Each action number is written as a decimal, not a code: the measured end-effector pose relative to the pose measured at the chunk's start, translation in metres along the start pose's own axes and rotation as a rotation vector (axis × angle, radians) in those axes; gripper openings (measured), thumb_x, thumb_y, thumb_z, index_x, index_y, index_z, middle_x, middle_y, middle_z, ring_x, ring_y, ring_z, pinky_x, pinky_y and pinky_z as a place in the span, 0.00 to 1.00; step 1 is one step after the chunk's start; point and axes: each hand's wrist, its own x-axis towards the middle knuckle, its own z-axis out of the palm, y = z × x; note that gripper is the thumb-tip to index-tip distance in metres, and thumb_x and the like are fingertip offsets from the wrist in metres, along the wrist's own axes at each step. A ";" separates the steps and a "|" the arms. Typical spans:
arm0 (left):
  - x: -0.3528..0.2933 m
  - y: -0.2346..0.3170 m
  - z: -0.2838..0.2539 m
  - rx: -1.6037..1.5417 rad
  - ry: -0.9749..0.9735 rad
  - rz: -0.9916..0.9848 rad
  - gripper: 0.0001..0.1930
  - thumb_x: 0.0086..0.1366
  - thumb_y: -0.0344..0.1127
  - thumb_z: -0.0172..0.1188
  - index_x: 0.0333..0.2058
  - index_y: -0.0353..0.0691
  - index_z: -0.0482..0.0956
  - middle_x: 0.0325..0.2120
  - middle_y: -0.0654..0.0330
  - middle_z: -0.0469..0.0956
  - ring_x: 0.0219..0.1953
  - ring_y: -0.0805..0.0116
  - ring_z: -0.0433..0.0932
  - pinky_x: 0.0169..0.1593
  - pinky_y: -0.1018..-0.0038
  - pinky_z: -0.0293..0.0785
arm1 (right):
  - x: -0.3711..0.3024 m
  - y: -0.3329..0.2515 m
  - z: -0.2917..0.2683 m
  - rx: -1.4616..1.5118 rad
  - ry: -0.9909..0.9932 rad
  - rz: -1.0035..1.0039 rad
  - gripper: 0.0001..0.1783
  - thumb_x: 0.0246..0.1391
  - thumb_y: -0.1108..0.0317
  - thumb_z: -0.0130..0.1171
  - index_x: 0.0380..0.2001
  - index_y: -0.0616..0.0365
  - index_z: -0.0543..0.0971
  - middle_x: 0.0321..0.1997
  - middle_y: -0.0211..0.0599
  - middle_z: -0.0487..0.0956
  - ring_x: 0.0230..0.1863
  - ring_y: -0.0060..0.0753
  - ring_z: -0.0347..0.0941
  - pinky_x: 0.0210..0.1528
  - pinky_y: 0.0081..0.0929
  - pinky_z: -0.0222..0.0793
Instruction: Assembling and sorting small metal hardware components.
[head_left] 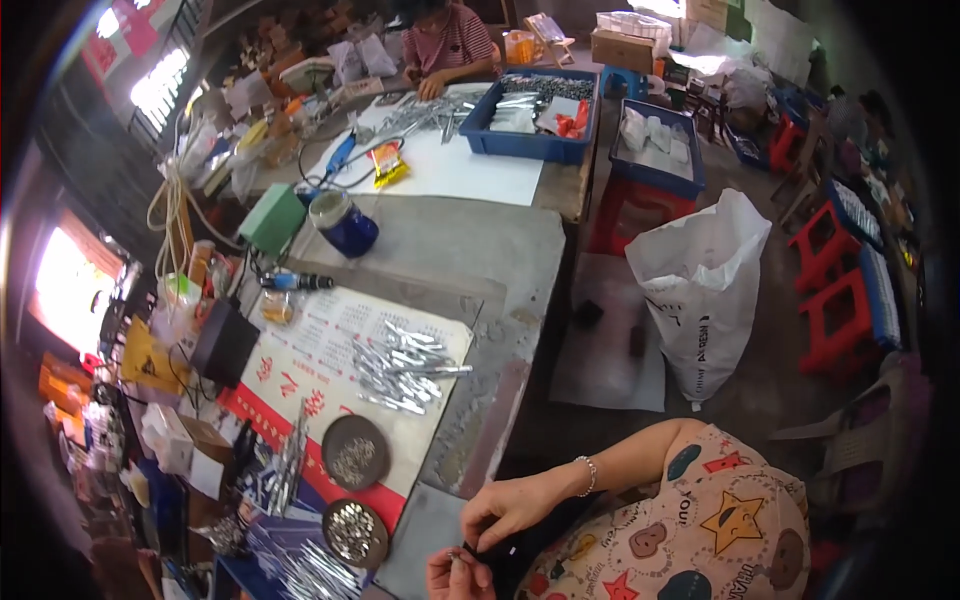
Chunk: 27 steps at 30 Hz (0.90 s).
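Note:
Low in the view, my left hand (458,576) has its fingertips pinched together around something small that I cannot make out. Just above it, my right hand (508,512) bends in with thumb and fingers closed near the same spot; what lies between them is too small to name. Left of my hands are two dark round dishes, one with small shiny metal parts (353,534), the other with finer pieces (355,452). A heap of slim silver metal pieces (400,368) rests on a printed paper sheet (330,340). More slim silver pieces (315,572) lie at the bottom left.
A blue electric screwdriver (296,281), a blue jar (345,226) and a green box (272,218) stand farther up the table. At the far end, a person (448,50) works beside a blue tray (530,145). A white sack (700,290) and red stools (836,310) are at right.

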 end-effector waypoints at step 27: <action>-0.011 -0.007 -0.050 -0.274 -0.125 -0.021 0.07 0.64 0.25 0.52 0.41 0.32 0.71 0.30 0.60 0.73 0.19 0.80 0.67 0.22 0.86 0.62 | 0.020 -0.019 0.032 -0.057 0.196 0.192 0.06 0.52 0.81 0.57 0.35 0.67 0.76 0.33 0.35 0.77 0.33 0.21 0.76 0.35 0.17 0.72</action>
